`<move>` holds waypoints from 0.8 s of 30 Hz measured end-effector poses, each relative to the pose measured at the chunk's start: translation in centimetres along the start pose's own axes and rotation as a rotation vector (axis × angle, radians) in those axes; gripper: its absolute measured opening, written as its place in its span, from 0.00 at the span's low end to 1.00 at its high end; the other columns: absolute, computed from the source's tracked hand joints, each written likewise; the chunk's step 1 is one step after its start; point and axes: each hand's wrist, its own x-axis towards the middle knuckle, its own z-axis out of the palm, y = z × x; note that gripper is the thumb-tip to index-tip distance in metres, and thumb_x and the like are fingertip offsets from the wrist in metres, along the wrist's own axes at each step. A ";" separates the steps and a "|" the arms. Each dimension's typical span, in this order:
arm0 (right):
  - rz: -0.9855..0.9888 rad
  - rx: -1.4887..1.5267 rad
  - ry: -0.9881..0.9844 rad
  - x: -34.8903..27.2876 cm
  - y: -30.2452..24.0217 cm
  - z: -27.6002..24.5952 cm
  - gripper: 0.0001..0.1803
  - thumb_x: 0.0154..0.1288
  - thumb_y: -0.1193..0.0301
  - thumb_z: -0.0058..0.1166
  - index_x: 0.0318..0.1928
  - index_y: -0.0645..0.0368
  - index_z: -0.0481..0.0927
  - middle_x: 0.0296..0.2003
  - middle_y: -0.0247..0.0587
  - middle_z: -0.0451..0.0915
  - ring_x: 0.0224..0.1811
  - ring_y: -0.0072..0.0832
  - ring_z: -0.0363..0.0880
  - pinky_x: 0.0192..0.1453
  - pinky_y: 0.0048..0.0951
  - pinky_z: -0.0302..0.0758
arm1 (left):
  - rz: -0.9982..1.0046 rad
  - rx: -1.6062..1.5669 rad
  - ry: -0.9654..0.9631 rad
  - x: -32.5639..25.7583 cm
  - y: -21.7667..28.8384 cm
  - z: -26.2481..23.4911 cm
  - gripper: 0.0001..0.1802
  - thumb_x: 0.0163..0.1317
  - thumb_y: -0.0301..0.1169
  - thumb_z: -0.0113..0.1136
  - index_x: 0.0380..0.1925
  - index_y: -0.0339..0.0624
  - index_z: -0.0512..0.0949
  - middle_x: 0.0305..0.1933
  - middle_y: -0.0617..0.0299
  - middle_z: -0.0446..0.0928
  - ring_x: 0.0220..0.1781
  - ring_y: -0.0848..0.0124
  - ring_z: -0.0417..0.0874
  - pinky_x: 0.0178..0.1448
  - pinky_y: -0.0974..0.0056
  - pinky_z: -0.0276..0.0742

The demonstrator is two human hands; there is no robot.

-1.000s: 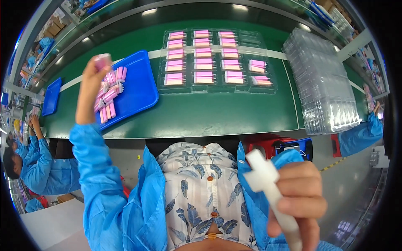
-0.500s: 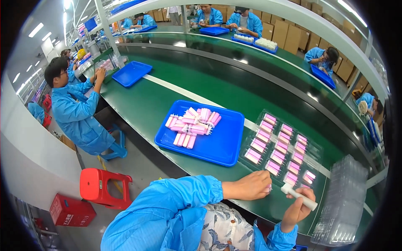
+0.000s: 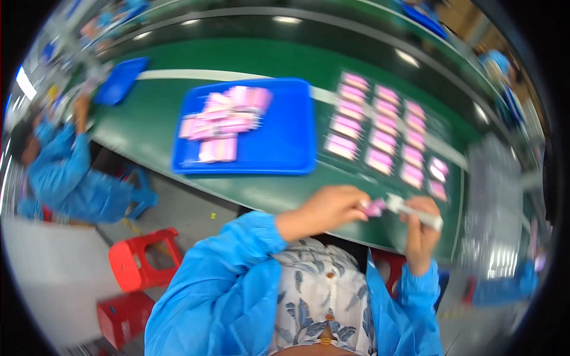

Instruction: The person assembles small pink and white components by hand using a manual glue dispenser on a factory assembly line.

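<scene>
The view is blurred by head motion. My left hand [image 3: 326, 209] pinches a small pink packet [image 3: 374, 207] at its fingertips. My right hand [image 3: 420, 228] grips a white stick-shaped tool [image 3: 414, 212], and the tool's tip meets the pink packet between the two hands. Both hands hover over the near edge of the green belt [image 3: 261, 190]. Beyond the left hand lies a blue tray [image 3: 285, 148] with a heap of pink packets [image 3: 222, 121]. To the right, a clear tray [image 3: 389, 139] holds rows of pink packets.
A stack of clear trays [image 3: 496, 202] stands at the far right. A person in a blue coat [image 3: 71, 178] sits at the left beside another blue tray [image 3: 122, 80]. Red stools [image 3: 142, 258] stand on the floor below the belt's edge.
My head has swung back toward the belt. My hands have come together, the left one now holding a pink packet against the white tool's tip.
</scene>
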 end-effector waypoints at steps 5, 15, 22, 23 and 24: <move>0.032 -0.017 -0.106 -0.5 -0.8 2.5 0.12 0.65 0.81 0.60 0.48 0.62 0.75 0.41 0.51 0.81 0.40 0.42 0.82 0.43 0.37 0.78 | -0.075 -0.043 0.133 -0.8 0.6 -1.1 0.23 0.53 0.26 0.74 0.52 0.42 0.82 0.44 0.54 0.84 0.41 0.60 0.84 0.45 0.60 0.80; -0.047 -0.119 -0.173 -0.6 -1.5 2.5 0.13 0.65 0.75 0.63 0.47 0.62 0.75 0.40 0.49 0.81 0.37 0.43 0.82 0.40 0.36 0.79 | -0.128 0.062 0.094 -0.3 1.2 -0.2 0.18 0.55 0.25 0.74 0.47 0.39 0.84 0.39 0.56 0.84 0.36 0.66 0.83 0.42 0.64 0.79; 0.049 0.174 -0.119 1.1 -3.9 -0.2 0.09 0.70 0.78 0.55 0.49 0.64 0.75 0.41 0.49 0.82 0.42 0.33 0.81 0.45 0.33 0.78 | -0.177 0.031 0.048 -0.7 0.7 -0.8 0.16 0.55 0.24 0.73 0.45 0.39 0.85 0.41 0.53 0.86 0.39 0.63 0.86 0.44 0.64 0.80; 0.056 0.174 -0.122 1.4 -4.0 0.0 0.09 0.70 0.78 0.55 0.49 0.64 0.75 0.41 0.49 0.82 0.42 0.33 0.81 0.45 0.33 0.78 | -0.182 0.026 0.046 -0.8 0.5 -0.8 0.16 0.55 0.24 0.73 0.45 0.39 0.85 0.41 0.53 0.86 0.39 0.63 0.86 0.44 0.64 0.80; 0.059 0.172 -0.136 1.8 -4.0 0.3 0.09 0.69 0.78 0.55 0.48 0.64 0.76 0.41 0.50 0.82 0.41 0.33 0.81 0.44 0.33 0.78 | -0.169 0.039 0.047 -0.8 0.4 -0.8 0.16 0.55 0.24 0.73 0.45 0.39 0.85 0.40 0.53 0.86 0.39 0.63 0.85 0.44 0.64 0.80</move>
